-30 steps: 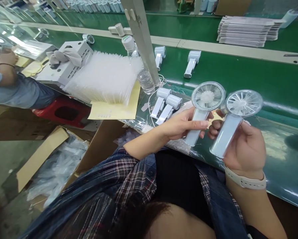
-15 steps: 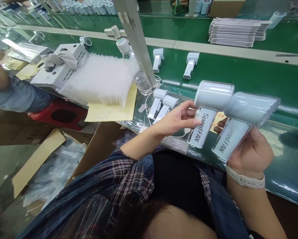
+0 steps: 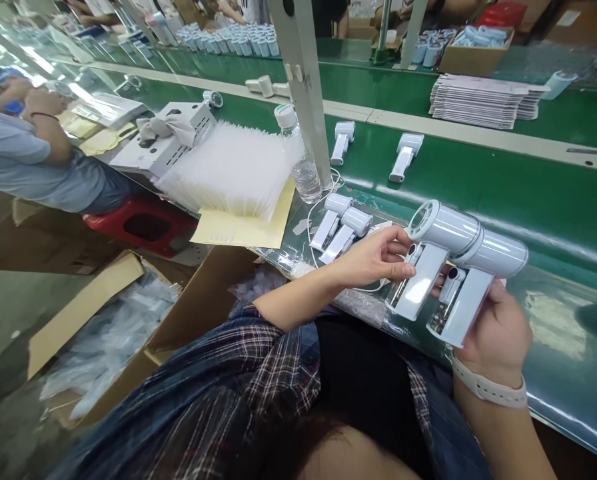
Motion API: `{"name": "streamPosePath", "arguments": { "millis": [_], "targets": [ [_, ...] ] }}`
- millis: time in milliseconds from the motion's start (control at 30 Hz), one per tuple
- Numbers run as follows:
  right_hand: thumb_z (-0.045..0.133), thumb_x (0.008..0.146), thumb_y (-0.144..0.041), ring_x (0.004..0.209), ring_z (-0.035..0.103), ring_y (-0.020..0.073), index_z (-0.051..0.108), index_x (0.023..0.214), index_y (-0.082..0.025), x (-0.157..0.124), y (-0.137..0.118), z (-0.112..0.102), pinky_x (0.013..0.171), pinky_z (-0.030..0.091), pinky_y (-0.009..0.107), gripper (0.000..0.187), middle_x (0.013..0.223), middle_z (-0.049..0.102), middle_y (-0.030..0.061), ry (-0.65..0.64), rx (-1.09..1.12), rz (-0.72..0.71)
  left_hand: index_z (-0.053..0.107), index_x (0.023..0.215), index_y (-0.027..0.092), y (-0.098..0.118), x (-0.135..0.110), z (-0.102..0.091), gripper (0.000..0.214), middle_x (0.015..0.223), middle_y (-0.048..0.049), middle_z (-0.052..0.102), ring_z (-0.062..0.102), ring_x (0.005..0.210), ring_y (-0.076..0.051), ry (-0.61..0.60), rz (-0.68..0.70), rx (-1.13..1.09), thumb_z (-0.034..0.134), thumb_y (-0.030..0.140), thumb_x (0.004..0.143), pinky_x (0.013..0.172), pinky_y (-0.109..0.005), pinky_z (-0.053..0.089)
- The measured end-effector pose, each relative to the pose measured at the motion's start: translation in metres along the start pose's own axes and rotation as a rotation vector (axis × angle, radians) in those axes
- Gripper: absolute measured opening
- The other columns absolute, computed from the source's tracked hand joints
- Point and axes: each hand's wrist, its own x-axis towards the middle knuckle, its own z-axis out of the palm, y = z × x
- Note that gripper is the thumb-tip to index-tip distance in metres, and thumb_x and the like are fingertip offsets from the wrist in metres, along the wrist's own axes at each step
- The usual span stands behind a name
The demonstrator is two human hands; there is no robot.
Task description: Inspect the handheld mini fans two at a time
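Two light blue handheld fans are held up side by side over the bench, their barrels touching. My left hand (image 3: 386, 257) is closed on the handle edge of the left fan (image 3: 421, 293), whose round grille faces left. My right hand (image 3: 503, 327) wraps the handle of the right fan (image 3: 461, 310) from behind, its fingers partly hidden. Both handles have an open side slot that shows the inner parts. Just left of my hands, two similar fans (image 3: 346, 233) lie on the bench beside a white cable (image 3: 309, 227).
Two more fans (image 3: 406, 157) lie on the green conveyor belt (image 3: 478, 167). Near a metal post (image 3: 308, 93) stand a water bottle (image 3: 303, 160) and a pile of clear plastic sleeves (image 3: 238, 167). A carton of plastic bags (image 3: 123, 340) is at lower left. A co-worker (image 3: 33, 140) sits further left.
Both fans have been turned: the printed handle faces are out of sight, and the slotted sides and left grille now show. My view has shifted, so the bench appears lower and further right.
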Motion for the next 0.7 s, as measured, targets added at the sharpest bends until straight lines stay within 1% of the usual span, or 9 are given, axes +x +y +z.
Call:
{"name": "streamPosePath", "arguments": {
  "millis": [67,133,233,300,367,433,533,633,700],
  "targets": [
    [0.07,0.088,-0.047,0.074,0.079,0.029,0.078,0.102,-0.025,-0.003,0.0,0.001,0.069,0.072,0.051,0.028,0.09,0.082,0.0057,-0.042,-0.008,-0.034,0.051,0.106,0.022,0.002,-0.002,-0.001,0.069,0.101,-0.0032,0.072,0.068,0.08,-0.012,-0.003,0.011,0.045,0.1,0.054,0.069,0.077,-0.03,0.055],
    [0.077,0.086,-0.047,0.087,0.081,0.0308,0.077,0.105,-0.025,-0.008,-0.002,0.002,0.086,0.071,0.057,0.03,0.097,0.083,0.0049,-0.068,-0.082,-0.142,0.055,0.109,0.022,0.005,-0.005,-0.002,0.06,0.104,-0.0051,0.073,0.071,0.087,-0.015,-0.007,0.054,0.153,0.097,0.046,0.073,0.081,-0.032,0.056],
    [0.098,0.073,-0.035,0.121,0.077,0.0352,0.074,0.118,-0.027,-0.016,-0.011,0.0,0.116,0.057,0.065,0.052,0.119,0.082,0.0054,-0.185,-0.321,-0.424,0.069,0.113,0.022,0.015,-0.01,-0.002,0.036,0.12,-0.0104,0.078,0.074,0.117,-0.026,-0.043,0.211,0.469,0.084,0.034,0.084,0.106,-0.042,0.056],
    [0.103,0.068,-0.033,0.143,0.065,0.0402,0.073,0.124,-0.028,-0.019,-0.017,-0.004,0.127,0.043,0.071,0.064,0.133,0.079,0.0082,-0.352,-0.451,-0.607,0.077,0.116,0.025,0.021,-0.012,-0.002,0.024,0.13,-0.009,0.08,0.068,0.139,-0.028,-0.109,0.368,0.686,0.073,0.029,0.092,0.13,-0.049,0.039],
    [0.102,0.071,-0.036,0.154,0.054,0.0426,0.072,0.126,-0.029,-0.02,-0.02,-0.008,0.132,0.035,0.074,0.063,0.141,0.076,0.0092,-0.477,-0.506,-0.73,0.081,0.118,0.03,0.025,-0.013,-0.003,0.025,0.132,-0.006,0.081,0.064,0.147,-0.026,-0.185,0.529,0.812,0.065,0.028,0.099,0.14,-0.05,0.021],
    [0.098,0.076,-0.038,0.157,0.052,0.0417,0.072,0.126,-0.031,-0.02,-0.019,-0.01,0.133,0.034,0.074,0.057,0.142,0.076,0.0077,-0.511,-0.531,-0.797,0.081,0.12,0.033,0.026,-0.012,-0.004,0.026,0.13,-0.0054,0.083,0.067,0.143,-0.024,-0.237,0.663,0.877,0.063,0.032,0.102,0.141,-0.049,0.019],
    [0.094,0.08,-0.04,0.151,0.059,0.0402,0.072,0.129,-0.034,-0.017,-0.016,-0.014,0.129,0.042,0.072,0.054,0.143,0.077,0.0063,-0.532,-0.539,-0.845,0.082,0.122,0.033,0.021,-0.008,-0.006,0.028,0.125,-0.006,0.084,0.068,0.137,-0.024,-0.268,0.751,0.951,0.06,0.037,0.105,0.138,-0.048,0.028],
    [0.09,0.082,-0.042,0.127,0.075,0.041,0.07,0.136,-0.032,-0.011,-0.025,-0.023,0.119,0.051,0.073,0.058,0.131,0.081,0.0086,-0.599,-0.602,-0.857,0.083,0.115,0.03,0.022,-0.007,-0.009,0.028,0.114,-0.0092,0.085,0.069,0.122,-0.027,-0.274,0.693,0.989,0.066,0.047,0.1,0.129,-0.05,0.04],
    [0.092,0.081,-0.045,0.111,0.08,0.0392,0.075,0.128,-0.031,-0.006,-0.04,-0.03,0.116,0.054,0.07,0.051,0.119,0.083,0.0085,-0.538,-0.773,-0.864,0.083,0.099,0.031,0.031,-0.013,-0.014,0.032,0.097,-0.0081,0.084,0.069,0.102,-0.027,-0.187,0.617,0.939,0.074,0.061,0.09,0.12,-0.052,0.049]
  ]
}}
